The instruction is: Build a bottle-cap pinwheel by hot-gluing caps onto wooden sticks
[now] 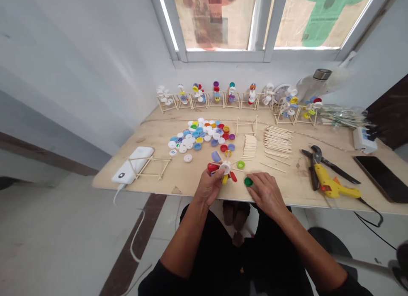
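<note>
Head view: I see the left hand (208, 187) curled, thumb and fingers pinching a wheel of caps on sticks (225, 168) by its white hub, just above the table's (178, 179) near edge. The right hand (267, 194) is nearly closed, thumb and forefinger about a dark green cap (248, 182) just right of the wheel. Near the wheel, I have a light green cap (240, 164) lying on the wood. Beyond sits a pile of mixed caps (207, 136), with short sticks (250, 147) and longer sticks (278, 139) to its right. Farther right, a yellow glue gun (334, 187) lies against pliers (343, 172), near a dark phone (384, 177). On my far left, a stick frame (149, 175) stands at a white power bank (140, 155).
</note>
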Demonstrator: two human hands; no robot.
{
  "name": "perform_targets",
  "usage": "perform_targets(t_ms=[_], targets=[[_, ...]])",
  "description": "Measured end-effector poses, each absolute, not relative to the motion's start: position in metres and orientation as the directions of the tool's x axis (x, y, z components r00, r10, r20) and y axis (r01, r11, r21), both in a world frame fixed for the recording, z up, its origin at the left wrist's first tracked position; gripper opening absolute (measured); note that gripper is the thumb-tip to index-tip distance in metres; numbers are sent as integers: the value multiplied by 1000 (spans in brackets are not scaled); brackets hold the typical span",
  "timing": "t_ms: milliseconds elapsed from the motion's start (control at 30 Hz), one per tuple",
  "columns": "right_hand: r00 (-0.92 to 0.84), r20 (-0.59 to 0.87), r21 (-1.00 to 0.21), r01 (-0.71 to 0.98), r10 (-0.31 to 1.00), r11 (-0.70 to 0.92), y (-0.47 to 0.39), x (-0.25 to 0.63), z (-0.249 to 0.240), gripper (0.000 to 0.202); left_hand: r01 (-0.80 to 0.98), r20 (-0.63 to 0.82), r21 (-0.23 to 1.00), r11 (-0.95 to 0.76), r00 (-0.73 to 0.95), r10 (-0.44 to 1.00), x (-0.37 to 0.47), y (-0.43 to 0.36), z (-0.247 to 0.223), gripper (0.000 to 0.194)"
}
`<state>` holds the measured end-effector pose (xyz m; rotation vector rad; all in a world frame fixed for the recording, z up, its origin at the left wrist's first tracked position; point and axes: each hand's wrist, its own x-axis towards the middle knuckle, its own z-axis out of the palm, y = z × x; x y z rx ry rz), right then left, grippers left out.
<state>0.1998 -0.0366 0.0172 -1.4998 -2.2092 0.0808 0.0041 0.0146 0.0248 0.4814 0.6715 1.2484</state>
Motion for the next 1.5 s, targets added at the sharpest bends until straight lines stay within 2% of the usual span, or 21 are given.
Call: perform_targets(t_ms=[200,367,500,600,833,900,1067,1233,1367,1500], targets=[[-262,343,-297,881,902,369,-39,203,16,31,-629,-156,742,231,173,972,9,15,14,39],[-218,333,-271,910,917,314,-30,196,15,20,-624,-146,749,223,172,974,8,15,7,39],[-170,330,-430,849,929,308,-29,202,13,19,-642,-131,739,206,163,978,5,15,5,38],[-58,347,-568,781,936,259,-32,209,13,24,-622,-112,757,197,174,978,4,13,4,36],[43,337,-723,652,941,229,-40,210,21,31,-640,-123,743,198,161,979,0,12,3,38],[55,368,-696,679,928,235,-39,210,21,31,-642,-119,740,199,167,979,0,12,3,39],[-114,381,-404,872,918,276,-35,205,17,30,-645,-113,738,199,173,978,0,11,3,40],[-148,395,-368,878,907,304,-41,211,21,30,-650,-95,736,188,177,980,1,10,5,39],[-77,550,-326,897,832,299,-57,257,35,29,-658,-95,729,190,177,980,1,10,5,38],[49,651,-204,972,758,113,-79,334,44,31,-676,-96,712,189,173,980,2,10,4,37]])
